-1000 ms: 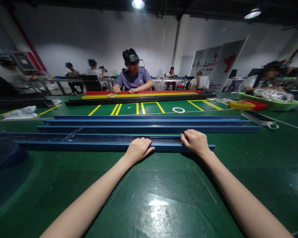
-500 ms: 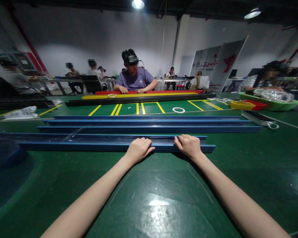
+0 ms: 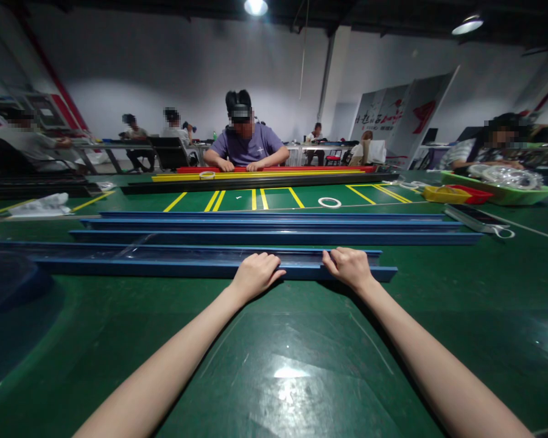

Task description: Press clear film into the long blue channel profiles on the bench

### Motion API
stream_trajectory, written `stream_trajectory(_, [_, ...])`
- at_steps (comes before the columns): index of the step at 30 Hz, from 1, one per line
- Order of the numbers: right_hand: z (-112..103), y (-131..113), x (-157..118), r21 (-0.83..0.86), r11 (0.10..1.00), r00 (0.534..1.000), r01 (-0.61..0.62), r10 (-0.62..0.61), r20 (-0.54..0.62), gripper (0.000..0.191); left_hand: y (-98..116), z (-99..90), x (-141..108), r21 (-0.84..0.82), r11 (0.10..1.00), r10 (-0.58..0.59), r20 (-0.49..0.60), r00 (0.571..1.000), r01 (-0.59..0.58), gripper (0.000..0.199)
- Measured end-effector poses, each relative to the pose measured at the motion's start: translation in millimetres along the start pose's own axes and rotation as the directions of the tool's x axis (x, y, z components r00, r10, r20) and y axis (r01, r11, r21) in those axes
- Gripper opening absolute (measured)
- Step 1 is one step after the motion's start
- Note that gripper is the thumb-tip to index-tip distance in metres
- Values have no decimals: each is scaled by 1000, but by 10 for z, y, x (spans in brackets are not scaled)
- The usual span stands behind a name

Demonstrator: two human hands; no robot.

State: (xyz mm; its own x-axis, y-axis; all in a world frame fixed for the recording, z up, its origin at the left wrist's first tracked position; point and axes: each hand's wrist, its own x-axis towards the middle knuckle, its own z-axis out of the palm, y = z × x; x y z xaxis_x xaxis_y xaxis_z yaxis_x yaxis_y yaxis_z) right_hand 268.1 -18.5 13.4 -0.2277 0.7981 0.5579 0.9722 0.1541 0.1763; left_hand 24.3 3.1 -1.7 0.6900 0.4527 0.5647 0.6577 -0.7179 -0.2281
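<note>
A long blue channel strip (image 3: pixel 146 268) lies crosswise in front of me, with clear film (image 3: pixel 187 253) between its two raised edges. Toward its right end, my left hand (image 3: pixel 257 272) is closed over the near edge, fingers curled into the channel and thumb pointing right. A short gap away, my right hand (image 3: pixel 351 267) also grips that edge, thumb toward the left hand. The fingertips of both are hidden. Just beyond lie more blue channel strips (image 3: pixel 274 238), parallel to the first.
A phone (image 3: pixel 472 219) lies right of the far strips. Beyond are a white tape ring (image 3: pixel 329 202), black (image 3: pixel 256 184) and yellow strips (image 3: pixel 296 176), and a green tray (image 3: pixel 506 193). A person (image 3: pixel 249 143) works opposite. A dark blue curved object (image 3: pixel 9 292) is at left.
Both hands hold the same place on the blue channel strip. The view has shifted very slightly, and the person opposite has leaned a little to the left.
</note>
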Motion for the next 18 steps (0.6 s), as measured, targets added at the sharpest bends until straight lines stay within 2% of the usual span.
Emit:
stream_trajectory(11, [-12, 6, 0, 14, 999, 999, 35, -35, -26, 51, -4, -4, 5, -23, 1000, -5, -4, 1000, 5, 26])
stream_trajectory(18, [33, 13, -9, -25, 997, 984, 72, -75, -160, 49, -2, 0, 3, -31, 999, -17, -6, 1000, 17, 28])
